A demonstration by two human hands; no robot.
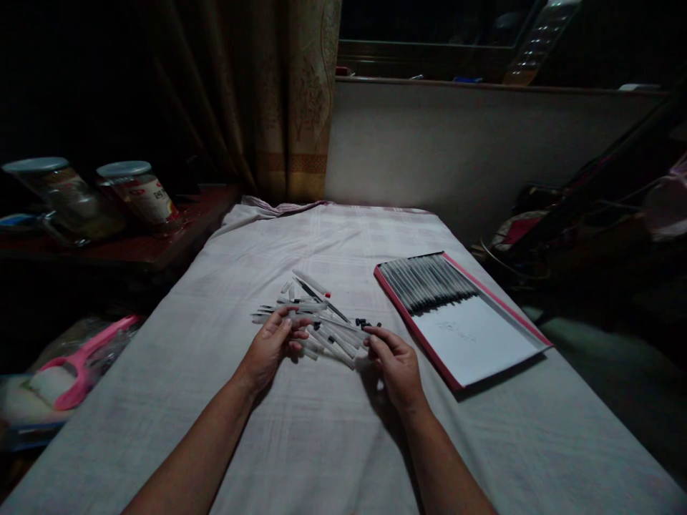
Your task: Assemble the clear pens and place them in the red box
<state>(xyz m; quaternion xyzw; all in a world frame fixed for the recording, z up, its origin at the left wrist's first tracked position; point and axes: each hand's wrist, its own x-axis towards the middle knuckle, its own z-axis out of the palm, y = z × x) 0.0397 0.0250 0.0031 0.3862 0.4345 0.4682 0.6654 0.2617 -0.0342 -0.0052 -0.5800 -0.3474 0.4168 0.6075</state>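
Risk: small black pieces [361, 322] lie just beyond the right fingertips; a careless sweep of that hand could scatter them over the cloth [316, 443]. Loose pen parts [335, 347] under the hands could roll if brushed. The slim pen barrel [337, 324] may slip if the pinch is weak.

Position: barrel at frame centre, spanning between the hands. Left hand [273, 340] grasps one end, fingers curled; right hand [397, 365] pinches the other. Open box [483, 347] sits at centre right, apart from both.
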